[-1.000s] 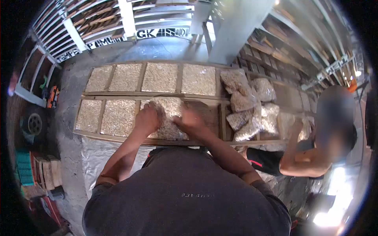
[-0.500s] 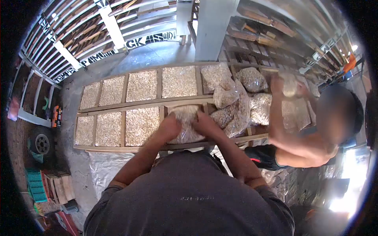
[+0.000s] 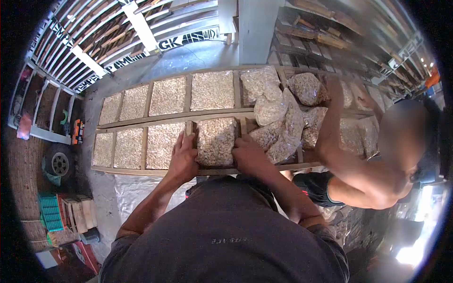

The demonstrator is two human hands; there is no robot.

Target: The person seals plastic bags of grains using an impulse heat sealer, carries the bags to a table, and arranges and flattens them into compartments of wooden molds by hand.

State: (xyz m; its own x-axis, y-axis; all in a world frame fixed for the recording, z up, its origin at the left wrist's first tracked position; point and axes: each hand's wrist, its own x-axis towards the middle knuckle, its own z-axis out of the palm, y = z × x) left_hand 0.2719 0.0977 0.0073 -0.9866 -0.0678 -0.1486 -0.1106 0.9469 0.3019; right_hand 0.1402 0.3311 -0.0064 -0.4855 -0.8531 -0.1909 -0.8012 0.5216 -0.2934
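Observation:
A clear plastic bag of pale beans [image 3: 216,141] lies flat in a compartment of the wooden frame, between my two hands. At its left side, my left hand [image 3: 183,158] has its fingers around a wooden divider [image 3: 190,128]. My right hand [image 3: 248,153] is closed at the opposite side, gripping another wooden divider [image 3: 243,126], its thumb side against the bag. Its fingertips are partly hidden. Just right of that hand, loose bulging bags of beans [image 3: 285,127] are heaped over the frame.
Flat filled bags [image 3: 167,96] occupy the left compartments in two rows. A co-worker [image 3: 377,174] leans over the frame's right end, arms reaching across it. A pale pillar [image 3: 258,35] and slatted racks [image 3: 108,42] stand behind. A wheel [image 3: 60,163] and green crate [image 3: 50,211] are at left.
The bag that my hands were handling now lies flat in its compartment. My hands have moved apart to its two sides, onto the dividers. The co-worker's arms have lowered toward the frame.

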